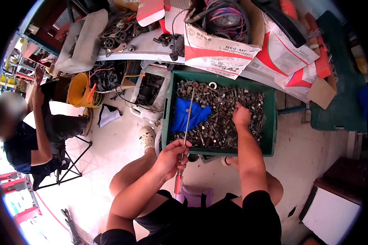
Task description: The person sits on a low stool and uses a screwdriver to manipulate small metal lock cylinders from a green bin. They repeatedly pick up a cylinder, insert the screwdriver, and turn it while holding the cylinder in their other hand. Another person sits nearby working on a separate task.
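Observation:
My left hand [167, 161] is closed around a long screwdriver [178, 183] with a red see-through handle. Its thin shaft points away from me, over the near left part of a green plastic bin [271, 126]. Loose bolts, nuts and other small metal parts [223, 128] fill the bin. A crumpled blue cloth [186, 116] lies on them at the left, under the shaft. Over the right half of the bin, my right hand [242, 116] is down at the metal parts with its fingers curled together. Whatever those fingers hold, if anything, is too small to make out.
Cardboard boxes [218, 51], one holding wiring, stand on the bench behind the bin. Left of the bin are a white cut-open container [161, 83] and a yellow bucket [78, 90]. A person [22, 143] sits at the far left. A purple stool [198, 195] is beneath me.

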`<state>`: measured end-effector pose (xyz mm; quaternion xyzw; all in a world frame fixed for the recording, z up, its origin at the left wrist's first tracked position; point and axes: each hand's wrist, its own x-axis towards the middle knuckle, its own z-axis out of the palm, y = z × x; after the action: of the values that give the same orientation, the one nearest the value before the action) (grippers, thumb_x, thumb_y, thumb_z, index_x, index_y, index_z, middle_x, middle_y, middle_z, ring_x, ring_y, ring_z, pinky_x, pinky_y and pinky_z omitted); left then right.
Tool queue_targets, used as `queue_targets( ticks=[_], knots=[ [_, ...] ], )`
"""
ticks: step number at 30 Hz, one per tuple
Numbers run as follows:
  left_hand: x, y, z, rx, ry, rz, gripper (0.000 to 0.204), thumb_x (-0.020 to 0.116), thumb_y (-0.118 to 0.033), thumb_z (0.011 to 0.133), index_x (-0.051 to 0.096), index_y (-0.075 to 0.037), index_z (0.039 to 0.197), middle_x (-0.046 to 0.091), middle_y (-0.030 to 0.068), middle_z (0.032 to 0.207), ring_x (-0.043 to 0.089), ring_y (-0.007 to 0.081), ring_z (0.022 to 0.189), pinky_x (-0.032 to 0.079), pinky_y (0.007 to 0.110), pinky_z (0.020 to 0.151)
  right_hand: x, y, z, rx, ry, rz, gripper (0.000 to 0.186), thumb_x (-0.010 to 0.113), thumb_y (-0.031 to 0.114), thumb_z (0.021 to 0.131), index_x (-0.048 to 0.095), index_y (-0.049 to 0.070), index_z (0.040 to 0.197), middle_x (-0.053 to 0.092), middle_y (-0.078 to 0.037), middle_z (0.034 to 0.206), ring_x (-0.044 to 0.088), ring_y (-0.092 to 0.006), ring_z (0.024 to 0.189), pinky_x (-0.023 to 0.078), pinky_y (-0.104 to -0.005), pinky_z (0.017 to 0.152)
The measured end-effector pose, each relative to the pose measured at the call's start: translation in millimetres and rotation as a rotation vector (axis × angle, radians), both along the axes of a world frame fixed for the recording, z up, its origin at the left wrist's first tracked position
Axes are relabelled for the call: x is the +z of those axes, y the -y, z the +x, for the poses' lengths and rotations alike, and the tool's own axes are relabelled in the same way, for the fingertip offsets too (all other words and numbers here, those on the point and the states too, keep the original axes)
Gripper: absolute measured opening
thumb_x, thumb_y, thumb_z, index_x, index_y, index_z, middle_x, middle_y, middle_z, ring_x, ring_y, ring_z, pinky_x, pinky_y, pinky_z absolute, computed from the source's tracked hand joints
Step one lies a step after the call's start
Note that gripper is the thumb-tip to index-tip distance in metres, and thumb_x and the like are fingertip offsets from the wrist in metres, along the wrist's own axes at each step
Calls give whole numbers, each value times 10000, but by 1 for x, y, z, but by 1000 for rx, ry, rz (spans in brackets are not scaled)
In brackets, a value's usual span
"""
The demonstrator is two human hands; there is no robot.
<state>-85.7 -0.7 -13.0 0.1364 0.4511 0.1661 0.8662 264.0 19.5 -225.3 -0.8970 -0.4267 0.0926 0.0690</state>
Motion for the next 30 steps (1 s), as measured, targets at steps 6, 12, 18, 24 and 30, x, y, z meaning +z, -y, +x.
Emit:
queue_targets(
  ticks=[6, 12, 18, 24, 30],
  knots=[
    [-6, 6, 2, 27, -22, 24, 115, 466, -45, 939, 528, -69, 1032, 483, 25, 797, 418, 114, 536, 268, 241, 433, 1, -8, -7, 78, 89, -143, 146, 634, 157, 837, 674, 71, 947, 703, -181, 848, 694, -367, 814, 575, -464, 718],
    [1, 5, 6, 48, -27, 44, 113, 477, -59, 950, 541, -70, 1044, 482, 26, 824, 422, 125, 542, 275, 244, 452, 2, -9, 3, 20, 32, -199, 169, 675, 198, 851, 666, 48, 927, 705, -171, 886, 692, -358, 844, 577, -469, 715],
    [13, 2, 21, -8, 4, 70, 114, 475, -69, 960, 534, -57, 1057, 487, 31, 825, 437, 126, 545, 287, 245, 451, -9, 5, 14, -19, -68, -40, 189, 725, 237, 822, 683, 59, 869, 687, -180, 822, 678, -363, 804, 548, -474, 701],
    [14, 3, 29, -17, 3, 64, 119, 466, -64, 957, 544, -66, 1048, 490, 24, 792, 440, 115, 532, 292, 239, 429, -18, 21, 20, -152, -364, 337, 153, 743, 189, 797, 700, 42, 815, 663, -115, 688, 636, -257, 626, 509, -396, 623],
    [9, -1, 26, -23, -32, 90, 124, 479, -60, 940, 548, -66, 1043, 490, 21, 802, 428, 111, 535, 284, 238, 431, 10, 55, 39, -424, -1921, 627, 149, 518, 241, 860, 493, 104, 807, 385, -1, 631, 371, -146, 521, 309, -276, 452]
  ],
)
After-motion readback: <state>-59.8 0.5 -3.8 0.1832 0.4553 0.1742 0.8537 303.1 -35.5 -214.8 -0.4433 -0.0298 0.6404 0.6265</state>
